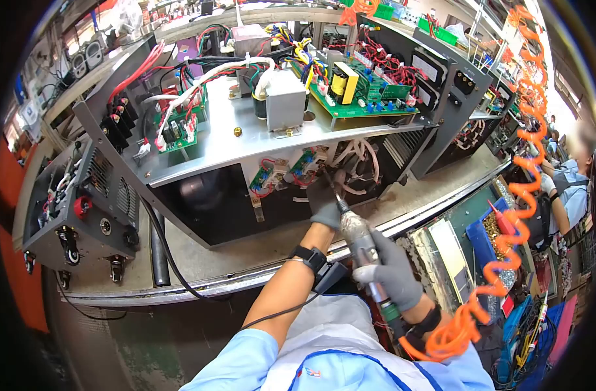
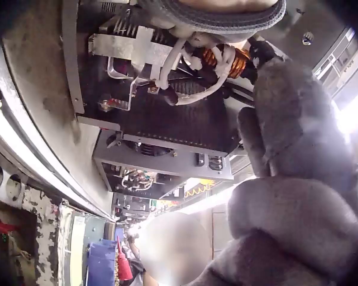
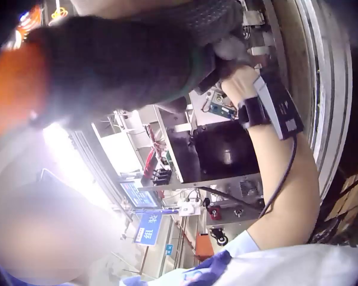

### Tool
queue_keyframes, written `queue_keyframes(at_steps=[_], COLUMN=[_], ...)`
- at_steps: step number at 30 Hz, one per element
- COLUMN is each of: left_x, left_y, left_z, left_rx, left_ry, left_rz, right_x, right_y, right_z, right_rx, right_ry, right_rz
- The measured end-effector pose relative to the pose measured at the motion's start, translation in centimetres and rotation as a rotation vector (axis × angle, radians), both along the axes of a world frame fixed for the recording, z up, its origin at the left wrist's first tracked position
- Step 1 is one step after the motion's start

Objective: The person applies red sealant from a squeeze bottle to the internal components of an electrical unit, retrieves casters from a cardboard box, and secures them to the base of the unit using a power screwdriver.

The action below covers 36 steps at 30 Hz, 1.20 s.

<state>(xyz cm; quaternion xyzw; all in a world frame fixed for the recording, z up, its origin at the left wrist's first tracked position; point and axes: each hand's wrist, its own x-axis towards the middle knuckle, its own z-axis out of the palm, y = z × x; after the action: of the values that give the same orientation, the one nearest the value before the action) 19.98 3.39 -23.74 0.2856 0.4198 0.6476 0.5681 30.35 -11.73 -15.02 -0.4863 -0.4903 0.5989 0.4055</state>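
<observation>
My gloved right hand (image 1: 392, 274) grips a pneumatic screwdriver (image 1: 356, 234) with an orange coiled air hose at its rear. The driver's long bit points up into the lower bay of an open dark metal chassis (image 1: 206, 205). My left hand (image 1: 324, 203), in a grey glove with bare fingertips, reaches into that bay right beside the bit; I cannot tell whether it pinches anything. Small green circuit boards (image 1: 304, 166) sit left of its fingers. White cables (image 2: 203, 95) and a copper coil (image 2: 230, 59) show close to the fingertips in the left wrist view.
A large green circuit board (image 1: 356, 98) and wiring fill the chassis's upper deck. A smaller unit with casters (image 1: 83, 215) stands at left. A blue parts bin (image 1: 490, 238) lies at right, under the hanging orange hose (image 1: 532, 130). Another person (image 1: 568, 189) is at far right.
</observation>
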Motion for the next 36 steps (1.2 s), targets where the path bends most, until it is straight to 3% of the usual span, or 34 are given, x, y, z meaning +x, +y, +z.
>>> queue_keyframes(at_steps=[6, 11, 13, 17, 22, 26, 29, 30, 33, 35, 36], left_x=[0.1, 0.4, 0.2, 0.1, 0.8, 0.8, 0.3, 0.5, 1.0, 1.5, 1.3], left_y=[0.1, 0.4, 0.7, 0.8, 1.0, 1.2, 0.9, 0.7, -1.3, -2.6, -4.1], left_z=[0.1, -0.2, -0.5, -0.5, -0.6, -1.2, -1.3, -1.4, -1.7, -3.0, -3.5], left_rx=[0.016, 0.087, 0.08, 0.059, 0.036, 0.065, 0.052, 0.113, 0.168, 0.322, 0.177], left_ry=[-0.107, -0.158, 0.026, 0.068, 0.148, 0.088, -0.002, 0.045, 0.209, 0.278, 0.214], left_rz=[-0.01, 0.029, 0.018, -0.024, 0.081, 0.079, -0.026, 0.012, 0.065, 0.344, 0.301], right_x=[-1.9, -1.7, -1.4, 0.1, 2.1, 1.0, 1.1, 1.6, 2.1, 1.9, 1.8], right_y=[-0.6, 0.1, 0.5, 1.2, 2.3, 1.8, 1.7, 1.7, 2.0, 1.7, 1.7], right_z=[-2.6, -0.3, -1.1, 0.4, 0.8, 1.0, 0.8, 0.8, 0.7, 0.5, 0.5], right_rx=[0.089, -0.012, 0.058, -0.063, -0.202, 0.011, -0.049, -0.136, -0.109, -0.092, -0.059], right_ry=[0.025, 0.093, 0.042, 0.008, 0.221, 0.03, 0.142, 0.201, 0.233, 0.202, 0.182], right_rz=[-0.11, -0.077, -0.078, -0.012, 0.123, 0.111, 0.107, 0.128, 0.162, 0.12, 0.122])
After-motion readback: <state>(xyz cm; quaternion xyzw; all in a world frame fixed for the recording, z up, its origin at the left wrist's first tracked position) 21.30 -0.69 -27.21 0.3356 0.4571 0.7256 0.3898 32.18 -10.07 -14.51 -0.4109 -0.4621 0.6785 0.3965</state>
